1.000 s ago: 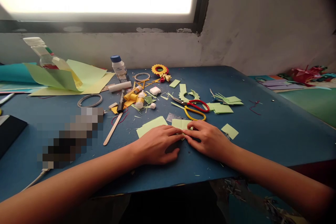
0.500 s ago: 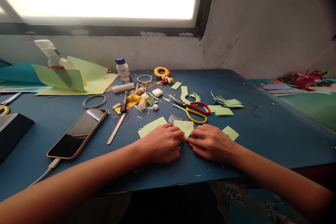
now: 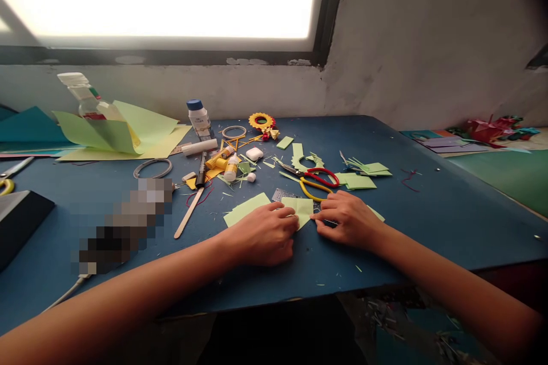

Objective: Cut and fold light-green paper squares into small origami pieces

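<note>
I see my left hand (image 3: 262,234) lying knuckles up on the blue table top (image 3: 428,205), near its front edge. The fingers are bent and their tips rest on the left part of a small pale-green paper piece (image 3: 302,208). I cannot tell whether they grip it or only press it down. My right hand (image 3: 349,219) meets the same piece from the other side, with thumb and forefinger closed on its right edge. The paper lies flat on the table between the two hands.

Just behind it are scissors with one red and one yellow handle (image 3: 319,179). A larger pale-green paper sheet (image 3: 246,209) lies just left of it, partly under my left hand. A flat wooden stick (image 3: 188,212) lies further left. A stack of pale-green paper squares (image 3: 359,181) sits behind my right hand.
</note>
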{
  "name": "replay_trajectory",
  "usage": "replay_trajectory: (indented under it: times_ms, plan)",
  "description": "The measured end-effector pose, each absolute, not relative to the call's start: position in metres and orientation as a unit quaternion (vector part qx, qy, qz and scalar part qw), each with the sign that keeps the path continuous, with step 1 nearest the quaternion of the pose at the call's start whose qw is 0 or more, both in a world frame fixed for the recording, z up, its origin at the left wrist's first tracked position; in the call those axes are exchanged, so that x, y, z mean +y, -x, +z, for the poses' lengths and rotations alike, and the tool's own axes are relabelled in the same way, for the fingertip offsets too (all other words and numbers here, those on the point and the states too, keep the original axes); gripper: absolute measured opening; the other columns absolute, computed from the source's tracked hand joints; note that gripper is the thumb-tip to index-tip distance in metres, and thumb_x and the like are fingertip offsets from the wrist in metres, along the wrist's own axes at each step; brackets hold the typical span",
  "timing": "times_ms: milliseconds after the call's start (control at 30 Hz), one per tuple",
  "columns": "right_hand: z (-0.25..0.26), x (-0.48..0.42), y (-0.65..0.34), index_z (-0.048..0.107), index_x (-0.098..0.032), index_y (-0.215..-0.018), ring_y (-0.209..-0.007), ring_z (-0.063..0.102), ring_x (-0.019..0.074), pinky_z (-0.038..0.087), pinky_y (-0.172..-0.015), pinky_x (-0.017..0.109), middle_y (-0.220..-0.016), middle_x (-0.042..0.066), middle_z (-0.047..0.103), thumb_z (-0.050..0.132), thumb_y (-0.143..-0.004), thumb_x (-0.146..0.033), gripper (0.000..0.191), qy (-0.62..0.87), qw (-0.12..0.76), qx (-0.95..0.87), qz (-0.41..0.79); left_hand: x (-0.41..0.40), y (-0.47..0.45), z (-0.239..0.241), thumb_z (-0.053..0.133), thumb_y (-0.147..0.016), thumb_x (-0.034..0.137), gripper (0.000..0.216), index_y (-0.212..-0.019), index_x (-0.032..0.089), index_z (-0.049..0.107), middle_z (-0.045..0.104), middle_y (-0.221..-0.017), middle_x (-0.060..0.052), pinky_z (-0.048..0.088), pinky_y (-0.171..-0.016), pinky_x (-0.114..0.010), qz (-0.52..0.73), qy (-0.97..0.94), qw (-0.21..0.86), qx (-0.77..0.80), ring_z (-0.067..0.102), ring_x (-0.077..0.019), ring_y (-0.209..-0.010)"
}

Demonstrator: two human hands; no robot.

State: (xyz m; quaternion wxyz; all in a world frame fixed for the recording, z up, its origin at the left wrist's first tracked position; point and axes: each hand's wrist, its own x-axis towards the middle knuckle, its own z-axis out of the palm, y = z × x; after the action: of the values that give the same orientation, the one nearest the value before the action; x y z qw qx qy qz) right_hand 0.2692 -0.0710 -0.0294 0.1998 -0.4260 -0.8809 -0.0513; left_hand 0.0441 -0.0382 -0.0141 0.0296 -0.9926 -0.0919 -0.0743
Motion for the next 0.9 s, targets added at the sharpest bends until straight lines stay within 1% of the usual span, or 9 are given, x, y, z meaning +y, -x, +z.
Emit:
replay_trajectory:
  times_ms: [133, 233, 300, 400, 467, 533, 633, 833, 900]
  plan:
    - [-0.028, -0.070, -0.273, 0.074, -0.021, -0.079, -0.059, 0.052, 0.0138, 0.038, -0.062, 0.028, -0.061, 0.001, 0.063, 0.056, -0.080, -0.021, 0.018, 0.431, 0.193, -0.881, -0.020, -0.039, -0.039, -0.012, 0.047, -0.079, 0.022, 0.029, -0.104, 0.014, 0.060, 0.065, -0.097, -0.011, 0.044, -0.087, -0.036, -0.076, 0.992, -0.003, -0.103, 0.058, -0.0228, -0.091]
    - [-0.026, -0.068, -0.279, 0.074, -0.021, -0.078, -0.065, 0.057, 0.0149, 0.042, -0.063, 0.027, -0.068, 0.003, 0.064, 0.056, -0.081, -0.022, 0.018, 0.449, 0.198, -0.871, -0.005, -0.039, -0.037, -0.010, 0.048, -0.079, 0.025, 0.034, -0.109, 0.014, 0.058, 0.064, -0.100, -0.012, 0.045, -0.086, -0.036, -0.077, 0.992, -0.020, -0.100, 0.058, -0.0236, -0.092]
    - [-0.024, -0.066, -0.283, 0.073, -0.021, -0.083, -0.071, 0.060, 0.0156, 0.045, -0.065, 0.026, -0.078, 0.004, 0.065, 0.057, -0.082, -0.024, 0.017, 0.457, 0.202, -0.866, 0.018, -0.038, -0.036, -0.010, 0.048, -0.079, 0.025, 0.035, -0.111, 0.014, 0.057, 0.064, -0.101, -0.012, 0.045, -0.086, -0.037, -0.079, 0.992, -0.028, -0.098, 0.058, -0.0241, -0.092]
    - [-0.024, -0.064, -0.285, 0.070, -0.022, -0.096, -0.080, 0.062, 0.0165, 0.049, -0.068, 0.026, -0.093, 0.005, 0.065, 0.058, -0.084, -0.029, 0.018, 0.468, 0.202, -0.858, 0.055, -0.037, -0.036, -0.011, 0.048, -0.079, 0.026, 0.036, -0.111, 0.014, 0.057, 0.064, -0.102, -0.012, 0.045, -0.085, -0.037, -0.082, 0.991, -0.035, -0.096, 0.059, -0.0245, -0.092]
    - [-0.025, -0.063, -0.284, 0.069, -0.022, -0.100, -0.083, 0.063, 0.0173, 0.051, -0.071, 0.028, -0.097, 0.005, 0.064, 0.058, -0.085, -0.031, 0.021, 0.482, 0.202, -0.850, 0.060, -0.037, -0.036, -0.011, 0.048, -0.078, 0.026, 0.037, -0.112, 0.014, 0.056, 0.064, -0.102, -0.013, 0.044, -0.085, -0.037, -0.083, 0.991, -0.035, -0.095, 0.059, -0.0247, -0.093]
    - [-0.025, -0.063, -0.284, 0.069, -0.021, -0.101, -0.082, 0.063, 0.0175, 0.052, -0.072, 0.029, -0.096, 0.006, 0.064, 0.056, -0.086, -0.031, 0.021, 0.492, 0.199, -0.846, 0.051, -0.037, -0.036, -0.011, 0.049, -0.078, 0.027, 0.038, -0.113, 0.014, 0.055, 0.064, -0.103, -0.013, 0.044, -0.085, -0.037, -0.083, 0.992, -0.033, -0.093, 0.058, -0.0248, -0.093]
    - [-0.027, -0.062, -0.284, 0.069, -0.021, -0.101, -0.077, 0.063, 0.0172, 0.052, -0.068, 0.029, -0.093, 0.006, 0.064, 0.056, -0.086, -0.032, 0.023, 0.508, 0.188, -0.841, 0.019, -0.037, -0.035, -0.010, 0.049, -0.078, 0.028, 0.038, -0.113, 0.015, 0.055, 0.064, -0.104, -0.013, 0.044, -0.085, -0.037, -0.084, 0.992, -0.027, -0.088, 0.058, -0.0248, -0.094]
    - [-0.031, -0.061, -0.284, 0.068, -0.017, -0.100, -0.075, 0.063, 0.0200, 0.050, -0.059, 0.029, -0.089, 0.008, 0.064, 0.051, -0.088, -0.031, 0.025, 0.564, 0.147, -0.806, -0.101, -0.039, -0.034, -0.009, 0.050, -0.078, 0.029, 0.039, -0.114, 0.014, 0.054, 0.062, -0.104, -0.014, 0.045, -0.083, -0.037, -0.074, 0.994, -0.012, -0.080, 0.057, -0.0256, -0.094]
    - [-0.028, -0.064, -0.281, 0.067, -0.016, -0.102, -0.076, 0.063, 0.0197, 0.048, -0.059, 0.028, -0.089, 0.008, 0.064, 0.048, -0.089, -0.027, 0.025, 0.541, 0.154, -0.817, -0.128, -0.040, -0.034, -0.009, 0.051, -0.077, 0.029, 0.040, -0.114, 0.013, 0.054, 0.062, -0.103, -0.014, 0.045, -0.083, -0.037, -0.071, 0.994, -0.005, -0.082, 0.057, -0.0260, -0.094]
